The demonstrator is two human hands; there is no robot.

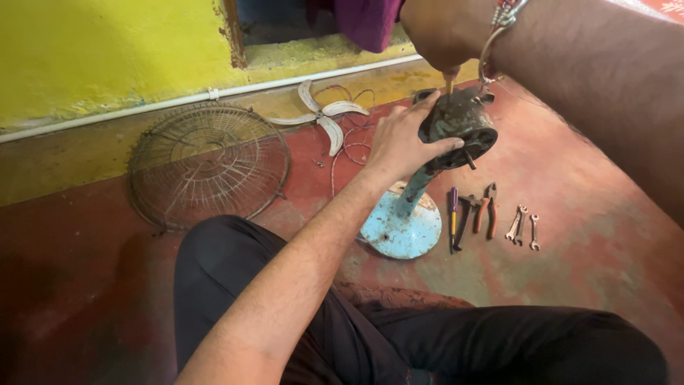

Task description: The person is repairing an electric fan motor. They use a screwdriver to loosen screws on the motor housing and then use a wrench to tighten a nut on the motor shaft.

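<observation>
Left hand clasps the motor; right hand, at twelve o'clock, grips the screwdriver, best kept plumb

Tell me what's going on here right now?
A person sits on the floor with a table fan stripped down. The left hand grips the dark motor housing on its blue stand, while the right hand drives a screwdriver into its top. The wire guard, fan blade, pliers and spanners lie nearby.
</observation>
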